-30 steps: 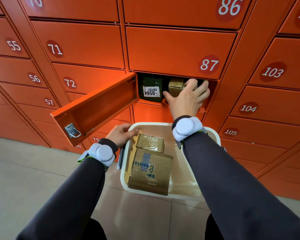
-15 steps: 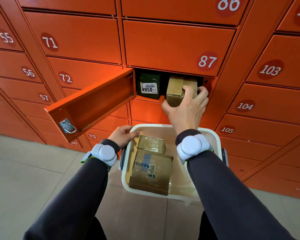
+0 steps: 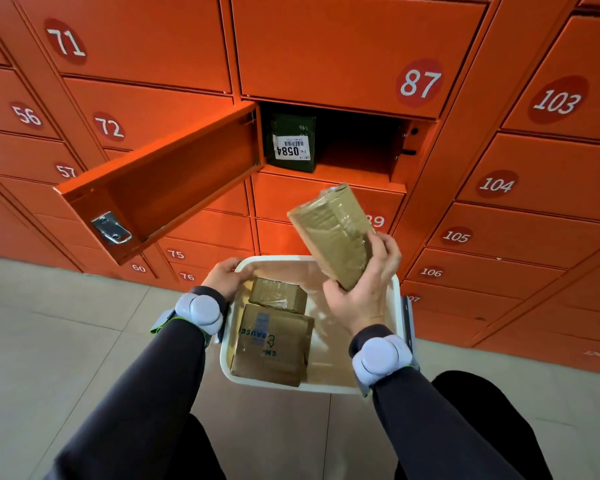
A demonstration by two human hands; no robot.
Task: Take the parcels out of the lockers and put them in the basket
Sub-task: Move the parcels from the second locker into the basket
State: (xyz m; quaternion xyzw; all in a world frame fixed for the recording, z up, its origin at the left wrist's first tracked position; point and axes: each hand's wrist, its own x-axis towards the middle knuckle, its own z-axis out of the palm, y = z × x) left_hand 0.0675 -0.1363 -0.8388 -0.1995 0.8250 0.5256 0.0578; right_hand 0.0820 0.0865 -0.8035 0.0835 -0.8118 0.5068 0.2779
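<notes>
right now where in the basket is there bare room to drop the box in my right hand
The right half of the basket is bare, between its right wall and the two boxes. The left half is crowded: small box behind large box.

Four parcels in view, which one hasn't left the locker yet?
The dark green parcel with the white 0584 label, standing at the left of the open locker. The other three are brown.
</notes>
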